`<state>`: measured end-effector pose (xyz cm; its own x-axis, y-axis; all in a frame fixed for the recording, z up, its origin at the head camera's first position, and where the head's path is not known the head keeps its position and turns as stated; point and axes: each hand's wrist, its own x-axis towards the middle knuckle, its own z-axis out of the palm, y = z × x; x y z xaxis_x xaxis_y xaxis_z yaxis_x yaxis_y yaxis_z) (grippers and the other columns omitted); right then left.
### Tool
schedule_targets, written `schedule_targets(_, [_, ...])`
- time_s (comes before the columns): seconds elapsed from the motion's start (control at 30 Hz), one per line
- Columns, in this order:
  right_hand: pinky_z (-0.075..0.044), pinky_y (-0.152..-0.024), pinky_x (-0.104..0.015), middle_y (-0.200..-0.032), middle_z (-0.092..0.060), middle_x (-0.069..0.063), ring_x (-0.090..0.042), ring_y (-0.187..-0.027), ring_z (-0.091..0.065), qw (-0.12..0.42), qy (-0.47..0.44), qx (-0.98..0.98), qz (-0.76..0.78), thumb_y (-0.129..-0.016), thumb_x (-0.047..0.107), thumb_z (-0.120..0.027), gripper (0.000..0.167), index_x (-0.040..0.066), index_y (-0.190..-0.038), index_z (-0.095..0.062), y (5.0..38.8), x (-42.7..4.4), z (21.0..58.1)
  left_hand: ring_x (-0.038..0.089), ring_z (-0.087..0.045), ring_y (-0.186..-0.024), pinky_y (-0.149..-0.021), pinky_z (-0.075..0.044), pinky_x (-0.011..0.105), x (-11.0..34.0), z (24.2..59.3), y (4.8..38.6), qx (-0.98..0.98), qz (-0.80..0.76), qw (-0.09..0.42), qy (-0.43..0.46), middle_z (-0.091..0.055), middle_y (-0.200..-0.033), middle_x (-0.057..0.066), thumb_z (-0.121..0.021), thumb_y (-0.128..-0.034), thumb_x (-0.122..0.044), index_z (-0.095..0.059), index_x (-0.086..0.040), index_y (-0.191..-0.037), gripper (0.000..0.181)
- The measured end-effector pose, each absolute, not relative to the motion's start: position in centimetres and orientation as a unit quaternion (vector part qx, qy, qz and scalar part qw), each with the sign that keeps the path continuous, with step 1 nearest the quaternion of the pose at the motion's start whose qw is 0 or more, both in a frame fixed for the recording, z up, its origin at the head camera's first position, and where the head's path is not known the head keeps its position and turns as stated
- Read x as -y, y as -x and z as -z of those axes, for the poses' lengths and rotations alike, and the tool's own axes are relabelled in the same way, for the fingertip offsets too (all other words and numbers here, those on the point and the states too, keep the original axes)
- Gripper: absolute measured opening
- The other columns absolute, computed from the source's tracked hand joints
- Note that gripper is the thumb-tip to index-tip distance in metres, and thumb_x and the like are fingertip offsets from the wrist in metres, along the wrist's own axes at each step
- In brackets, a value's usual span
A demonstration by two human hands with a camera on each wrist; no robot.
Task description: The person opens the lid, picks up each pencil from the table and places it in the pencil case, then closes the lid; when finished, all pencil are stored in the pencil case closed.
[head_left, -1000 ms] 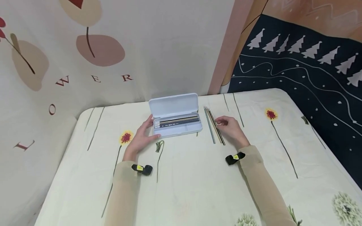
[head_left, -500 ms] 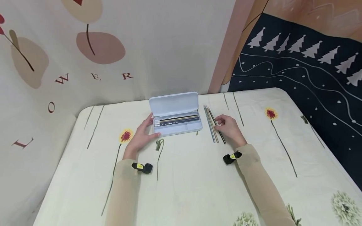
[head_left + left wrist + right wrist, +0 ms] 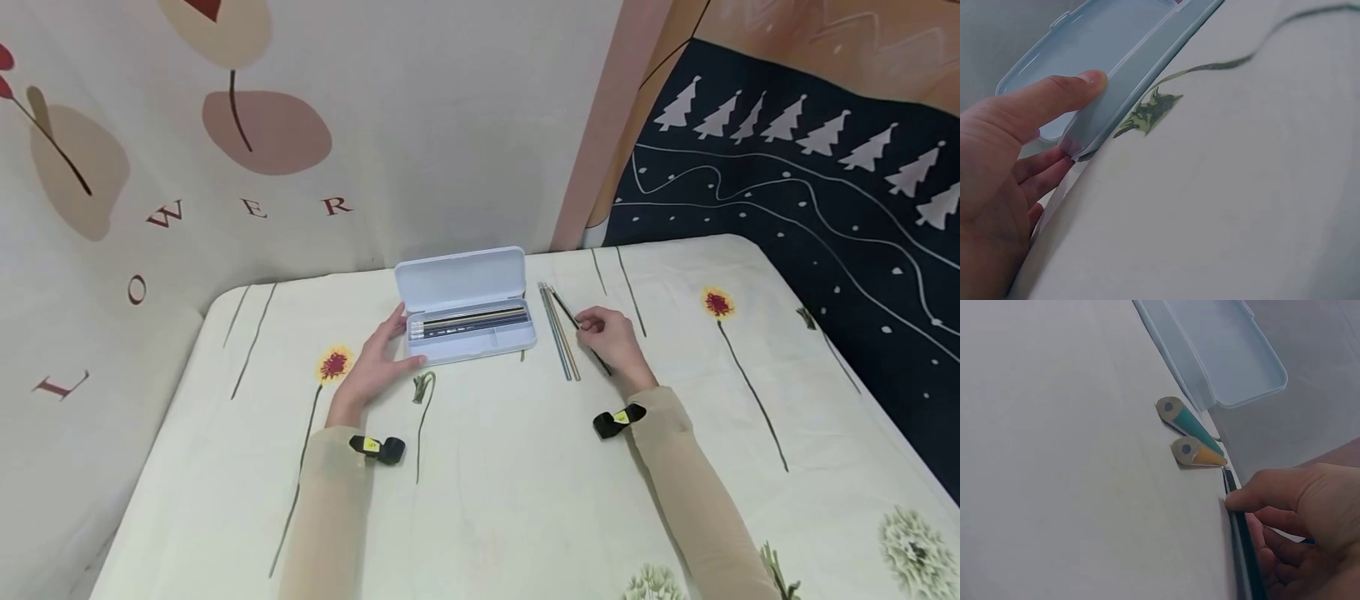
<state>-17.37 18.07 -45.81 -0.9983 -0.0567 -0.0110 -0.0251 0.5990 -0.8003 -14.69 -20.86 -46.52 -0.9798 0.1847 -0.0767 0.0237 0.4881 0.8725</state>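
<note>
Your right hand (image 3: 609, 340) has the black pencil (image 3: 565, 307) pinched between thumb and fingers partway along its length, to the right of the case (image 3: 465, 344). Its far end lies close to the gold pencil (image 3: 1209, 454) (whether they touch, I can't tell), and the teal pencil (image 3: 1192, 425) lies just beyond, on the worktop (image 3: 487, 467). I can't make out whether the black pencil is clear of the cloth.

Expect it to feel light and stiff, likely a painted wooden rod: smooth enough to roll or swivel under a loose pinch, but not something a firm one should hurt. Near the middle is the best hold, since both ends then balance; far off-centre, the long end would probably dip.

As for pose, your right forearm comes in from the lower right, palm turned inward, with the thumb on the near side and the other fingers curled behind. Your left hand (image 3: 369, 375) holds the left end of the open case, thumb pressed on the front rim, fingers round the corner. The case looks like thin, rigid plastic, so a modest grip should steady it without flexing the wall.
</note>
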Motion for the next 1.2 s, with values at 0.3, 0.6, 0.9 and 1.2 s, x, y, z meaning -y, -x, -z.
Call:
schedule_targets(0.3, [-0.044, -0.070, -0.030, -0.090, -0.065, -0.015, -0.026, -0.082, -0.057, -0.015, 0.026, -0.894, 0.447, -0.086, 0.003, -0.063, 0.020, -0.003, -0.104, -0.069, 17.27, -18.50, 45.78, 0.030, -0.023, -0.142, -0.113, -0.003, 0.057, 20.87, 46.88, 14.78, -0.860, -0.499, 0.082, -0.062, -0.034, -0.152, 0.013, -0.078, -0.0820, -0.021, -0.014, -0.029, -0.156, 0.098])
schedule_targets(0.6, [-0.045, -0.076, -0.033, -0.092, -0.065, -0.017, -0.027, -0.085, -0.059, -0.021, 0.036, -0.880, 0.474, -0.085, 0.000, -0.065, 0.019, -0.005, -0.103, -0.069, 17.07, -19.08, 45.38, 0.029, -0.023, -0.142, -0.114, -0.002, 0.056, 20.74, 46.59, 14.82, -0.864, -0.493, 0.083, -0.055, -0.034, -0.152, 0.012, -0.077, -0.0828, -0.023, -0.014, -0.031, -0.156, 0.097])
schedule_targets(0.9, [-0.047, -0.076, -0.033, -0.092, -0.066, -0.014, -0.025, -0.084, -0.060, -0.020, 0.048, -0.878, 0.476, -0.086, -0.001, -0.065, 0.018, -0.001, -0.103, -0.071, 17.17, -18.96, 45.28, 0.030, -0.021, -0.142, -0.113, -0.002, 0.057, 20.81, 46.46, 14.76, -0.862, -0.497, 0.087, -0.051, -0.034, -0.152, 0.012, -0.078, -0.0820, -0.024, -0.014, -0.032, -0.156, 0.098])
schedule_targets(1.2, [-0.048, -0.077, -0.035, -0.094, -0.067, -0.015, -0.026, -0.084, -0.060, -0.007, 0.084, -0.866, 0.493, -0.088, -0.002, -0.064, 0.018, -0.001, -0.104, -0.071, 16.97, -18.63, 45.03, 0.029, -0.021, -0.142, -0.113, -0.002, 0.057, 20.79, 46.56, 14.79, -0.859, -0.502, 0.089, -0.051, -0.035, -0.152, 0.013, -0.078, -0.0823, -0.023, -0.015, -0.031, -0.156, 0.097])
